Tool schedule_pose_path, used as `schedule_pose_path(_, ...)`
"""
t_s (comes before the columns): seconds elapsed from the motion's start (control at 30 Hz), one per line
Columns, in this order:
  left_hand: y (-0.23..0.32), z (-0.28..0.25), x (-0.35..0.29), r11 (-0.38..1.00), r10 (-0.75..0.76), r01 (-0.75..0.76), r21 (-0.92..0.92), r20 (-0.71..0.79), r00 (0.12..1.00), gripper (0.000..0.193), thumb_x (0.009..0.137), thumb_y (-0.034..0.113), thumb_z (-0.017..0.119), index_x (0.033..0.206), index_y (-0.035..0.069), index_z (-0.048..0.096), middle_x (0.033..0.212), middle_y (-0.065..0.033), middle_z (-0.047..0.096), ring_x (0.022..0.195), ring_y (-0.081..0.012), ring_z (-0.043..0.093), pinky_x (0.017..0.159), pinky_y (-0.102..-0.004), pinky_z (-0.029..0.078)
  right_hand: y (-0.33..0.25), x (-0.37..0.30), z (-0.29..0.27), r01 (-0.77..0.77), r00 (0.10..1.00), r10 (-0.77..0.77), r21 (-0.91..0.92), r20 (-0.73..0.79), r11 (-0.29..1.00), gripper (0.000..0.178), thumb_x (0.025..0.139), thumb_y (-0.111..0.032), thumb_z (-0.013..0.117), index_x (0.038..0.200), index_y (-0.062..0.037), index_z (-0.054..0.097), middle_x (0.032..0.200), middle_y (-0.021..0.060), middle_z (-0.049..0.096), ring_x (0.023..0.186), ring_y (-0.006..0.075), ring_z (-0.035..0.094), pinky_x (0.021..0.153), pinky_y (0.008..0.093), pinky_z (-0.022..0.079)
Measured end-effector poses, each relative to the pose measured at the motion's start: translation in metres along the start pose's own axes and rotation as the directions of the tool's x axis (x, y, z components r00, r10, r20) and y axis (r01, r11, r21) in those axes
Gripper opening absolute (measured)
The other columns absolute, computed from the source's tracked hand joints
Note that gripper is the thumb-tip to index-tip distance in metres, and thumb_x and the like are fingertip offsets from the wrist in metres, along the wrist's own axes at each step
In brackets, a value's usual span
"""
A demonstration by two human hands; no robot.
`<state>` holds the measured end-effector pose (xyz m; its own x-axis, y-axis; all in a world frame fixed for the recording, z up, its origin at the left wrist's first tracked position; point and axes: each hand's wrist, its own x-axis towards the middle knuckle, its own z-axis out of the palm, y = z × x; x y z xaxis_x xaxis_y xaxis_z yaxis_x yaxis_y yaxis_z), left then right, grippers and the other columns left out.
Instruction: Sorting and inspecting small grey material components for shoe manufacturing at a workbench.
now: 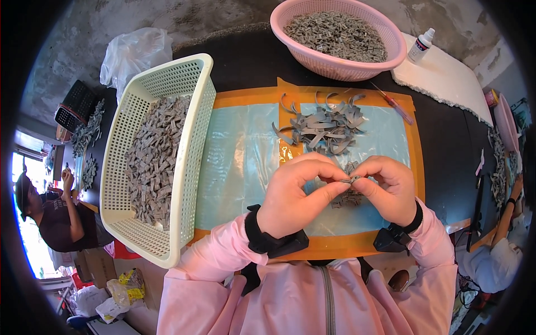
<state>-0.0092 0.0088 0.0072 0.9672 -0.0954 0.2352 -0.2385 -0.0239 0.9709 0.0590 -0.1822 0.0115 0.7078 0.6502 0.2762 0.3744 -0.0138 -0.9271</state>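
Observation:
Over the blue plastic-covered mat (240, 162), my left hand (298, 192) and my right hand (391, 187) meet fingertip to fingertip. Both pinch a small grey piece (352, 179) between thumb and forefinger; its exact kind is too small to make out. Just beneath the hands lies a little heap of small grey pieces (347, 200), partly covered by them. Beyond my fingers sits a loose pile of curled grey strips (329, 125). A pale green basket (187, 184) to the left holds many short grey-brown pieces (156, 156).
At the far side stands a pink basket (335, 70) full of small grey pieces. A screwdriver-like tool (397, 106) lies at the mat's far right, near a white foam board (452, 84) bearing a small bottle (421, 46). Other people (61, 218) sit at left and right.

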Motion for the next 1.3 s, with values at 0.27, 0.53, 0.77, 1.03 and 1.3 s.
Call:
schedule_pose_path(0.27, -0.001, 0.0, 0.0, 0.998, -0.045, 0.045, -0.047, 0.008, 0.999, 0.013, 0.079, -0.006, 0.06, 0.092, -0.004, 0.062, 0.093, -0.0104, 0.057, 0.087, -0.0151, 0.055, 0.077, -0.0259, 0.043, -0.004, 0.0, 0.001, -0.047, 0.999, 0.047, -0.004, -0.019, 0.999, 0.007, 0.079, -0.006, 0.065, 0.085, -0.0029, 0.061, 0.076, 0.0072, 0.063, 0.067, 0.0144, 0.059, 0.062, 0.0251, 0.046)
schedule_pose_path(0.53, 0.002, 0.001, 0.0, 0.98, -0.129, 0.124, -0.153, -0.025, 0.991, 0.01, 0.081, -0.003, 0.06, 0.091, -0.004, 0.061, 0.093, -0.0089, 0.058, 0.087, -0.0134, 0.055, 0.078, -0.0259, 0.043, -0.004, 0.0, 0.001, -0.036, 0.999, 0.035, -0.067, -0.01, 0.997, 0.009, 0.078, -0.004, 0.065, 0.086, -0.0036, 0.062, 0.076, 0.0071, 0.063, 0.069, 0.0152, 0.06, 0.062, 0.0254, 0.046)
schedule_pose_path(0.77, -0.002, 0.002, 0.0, 0.796, -0.378, 0.358, -0.488, 0.062, 0.924, 0.01, 0.084, 0.003, 0.059, 0.091, -0.003, 0.059, 0.092, -0.0056, 0.06, 0.085, -0.0104, 0.056, 0.078, -0.0242, 0.044, -0.008, 0.007, 0.008, 0.139, 0.988, -0.151, -0.256, -0.028, 0.957, 0.022, 0.071, -0.003, 0.07, 0.091, -0.0049, 0.06, 0.075, 0.007, 0.061, 0.067, 0.0189, 0.059, 0.06, 0.0279, 0.045)
schedule_pose_path(1.03, -0.002, 0.0, 0.004, 0.849, -0.397, 0.373, -0.374, 0.014, 0.918, 0.009, 0.083, 0.006, 0.061, 0.087, -0.002, 0.061, 0.085, -0.0034, 0.061, 0.08, -0.0086, 0.055, 0.075, -0.0223, 0.043, -0.004, 0.013, 0.005, 0.319, 0.94, -0.338, -0.475, 0.048, 0.82, 0.021, 0.065, -0.003, 0.071, 0.083, -0.0059, 0.061, 0.07, 0.0066, 0.061, 0.063, 0.0236, 0.057, 0.057, 0.0318, 0.044)
schedule_pose_path(1.3, -0.013, -0.009, 0.003, 0.909, -0.304, 0.274, -0.314, -0.052, 0.951, 0.011, 0.083, 0.009, 0.062, 0.086, -0.001, 0.062, 0.083, -0.002, 0.061, 0.077, -0.007, 0.054, 0.071, -0.0211, 0.042, -0.015, 0.013, 0.014, 0.263, 0.953, -0.304, -0.501, -0.002, 0.825, 0.021, 0.065, -0.001, 0.07, 0.083, -0.0044, 0.061, 0.07, 0.0077, 0.059, 0.062, 0.022, 0.057, 0.058, 0.0301, 0.044)
